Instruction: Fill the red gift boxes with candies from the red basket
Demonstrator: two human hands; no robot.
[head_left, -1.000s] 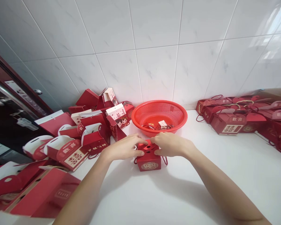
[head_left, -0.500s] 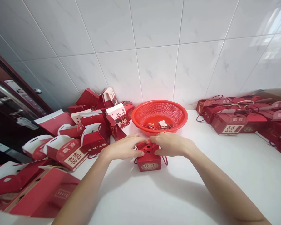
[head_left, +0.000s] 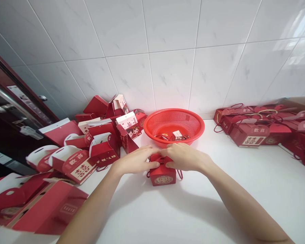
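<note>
A small red gift box [head_left: 163, 179] with a round gold print stands upright on the white table, in front of the red basket. Its cord handle shows as loops at both sides. My left hand [head_left: 139, 161] grips the top flaps from the left, thumb on the near flap and fingers behind. From the right, my right hand [head_left: 184, 158] pinches the same flaps, its thumb close to the left one. Both hands are closed on the box top, and they hide part of the flaps.
Behind the box, a red plastic basket [head_left: 174, 113] holds several wrapped sweets [head_left: 178, 136]. Several open red boxes [head_left: 73, 162] crowd the left side. On the right, several folded-up boxes [head_left: 249, 134] with cords stand together. A tiled wall [head_left: 173, 81] rises behind; a dark door [head_left: 12, 112] is at far left.
My two thumbs have moved a little closer together over the top flaps, pressing them inward. The box stays in place; the view has shifted slightly.
</note>
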